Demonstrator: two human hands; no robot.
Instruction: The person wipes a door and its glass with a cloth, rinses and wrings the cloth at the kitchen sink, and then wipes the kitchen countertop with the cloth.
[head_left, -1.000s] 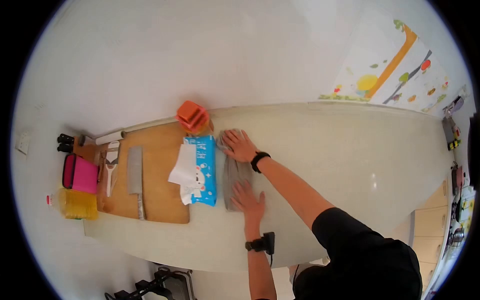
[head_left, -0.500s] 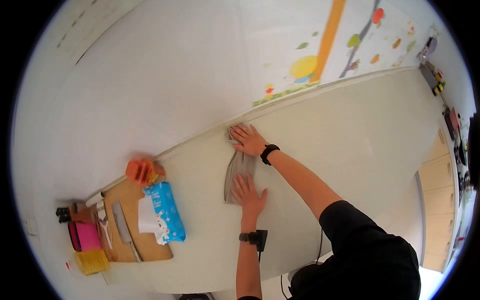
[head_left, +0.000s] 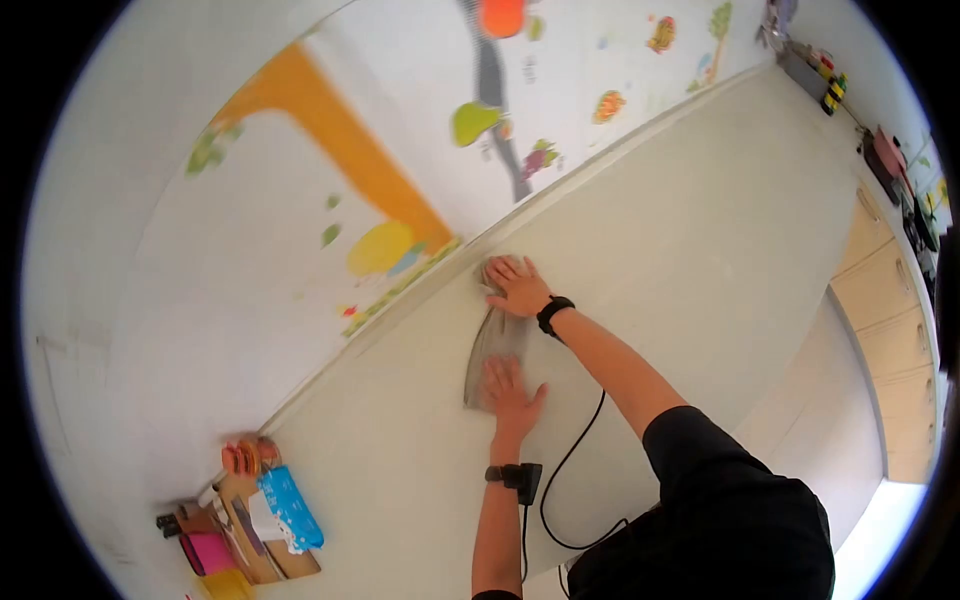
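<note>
A grey-brown cloth (head_left: 497,340) lies stretched out on the pale countertop (head_left: 690,240), its far end near the wall. My right hand (head_left: 520,289) presses flat on that far end, fingers spread. On the cloth's near end rests my left hand (head_left: 512,397), also flat with fingers apart and slightly blurred. Both wrists wear black bands, and a black box sits on the left one (head_left: 520,480).
At lower left are a blue tissue pack (head_left: 291,508), a wooden cutting board (head_left: 292,562) with a knife (head_left: 246,526), an orange object (head_left: 242,457) and a pink item (head_left: 207,552). A black cable (head_left: 548,492) loops near my body. Drawers (head_left: 885,300) and cookware (head_left: 884,155) stand right.
My view has turned and shifted right along the counter. Both hands and the cloth have slid farther from the cutting board and tissue pack. More of the black cable shows.
</note>
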